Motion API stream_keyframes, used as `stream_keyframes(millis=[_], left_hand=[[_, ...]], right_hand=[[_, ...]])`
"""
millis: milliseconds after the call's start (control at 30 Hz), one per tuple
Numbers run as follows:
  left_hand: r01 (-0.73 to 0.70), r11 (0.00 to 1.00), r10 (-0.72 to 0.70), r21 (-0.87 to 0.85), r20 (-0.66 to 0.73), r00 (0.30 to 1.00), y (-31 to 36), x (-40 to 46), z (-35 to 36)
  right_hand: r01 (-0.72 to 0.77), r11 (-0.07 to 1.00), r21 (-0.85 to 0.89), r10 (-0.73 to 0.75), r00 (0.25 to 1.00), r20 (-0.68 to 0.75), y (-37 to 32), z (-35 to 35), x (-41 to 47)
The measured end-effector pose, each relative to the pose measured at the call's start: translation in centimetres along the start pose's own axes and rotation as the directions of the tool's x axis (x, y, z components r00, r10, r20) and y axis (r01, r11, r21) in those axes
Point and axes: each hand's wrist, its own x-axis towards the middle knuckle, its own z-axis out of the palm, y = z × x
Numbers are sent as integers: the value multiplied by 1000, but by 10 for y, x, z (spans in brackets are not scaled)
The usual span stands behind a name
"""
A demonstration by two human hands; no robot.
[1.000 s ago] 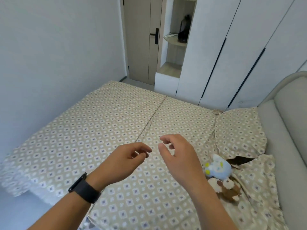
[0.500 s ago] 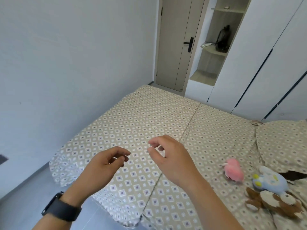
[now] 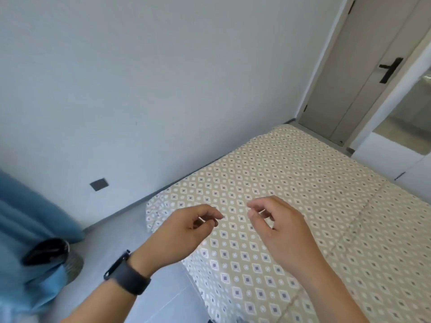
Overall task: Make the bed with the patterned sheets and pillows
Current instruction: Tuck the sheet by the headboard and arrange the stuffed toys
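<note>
head view looks down over the corner of a bed (image 3: 268,297) covered by a beige patterned sheet (image 3: 291,183) with small diamond and dot shapes; the sheet lies flat across the top and drapes over the near corner toward the grey floor (image 3: 149,299). a seam line runs across the sheet at the right. both hands hover above the sheet near that corner, close to each other but apart. the left hand (image 3: 184,231), with a dark band (image 3: 127,275) on its wrist, has its fingers loosely curled with thumb and forefinger tips nearly meeting, and nothing visible between them. the right hand (image 3: 277,224) is likewise loosely curled, thumb and forefinger slightly apart, holding nothing. neither hand touches the sheet as far as can be seen. a plain white wall (image 3: 163,78) runs along the far side of the bed, with a dark outlet plate (image 3: 99,184) low on it. blue fabric (image 3: 25,229) hangs at the left edge, blurred, with a dark object (image 3: 46,250) beside it that cannot be identified. a door (image 3: 363,66) with a black handle (image 3: 390,69) stands at the upper right.
</note>
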Motion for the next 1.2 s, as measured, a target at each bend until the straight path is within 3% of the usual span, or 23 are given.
stream_keyframes(millis=[267, 367, 500, 700, 767, 900, 1100, 1200], left_hand=[[162, 984, -176, -71, -275, 945, -89, 40, -167], [202, 969, -235, -141, -284, 930, -125, 61, -212], [198, 976, -217, -95, -257, 942, -178, 111, -291], [169, 986, -169, -3, -82, 982, -186, 195, -421], [118, 990, -116, 81, -29, 993, -181, 243, -437], [-26, 998, 18, 61, 130, 991, -153, 340, -432], [-228, 970, 171, 90, 417, 893, -119, 459, -392], [-238, 970, 174, 42, 559, 811, -93, 510, -361]], right_hand=[[221, 975, 30, -219, 929, 298, -101, 136, 168], [269, 963, 0, -252, 904, 345, -126, 184, 222], [254, 966, -39, -230, 922, 312, -163, 245, 299], [137, 990, -22, -132, 979, 158, -220, 285, 391], [66, 998, -22, -64, 995, 73, -215, 281, 413], [-102, 990, -95, 99, 994, -43, -180, 268, 446], [-294, 948, -120, 252, 926, -281, -129, 220, 492], [-417, 904, -89, 340, 831, -439, -111, 189, 491]])
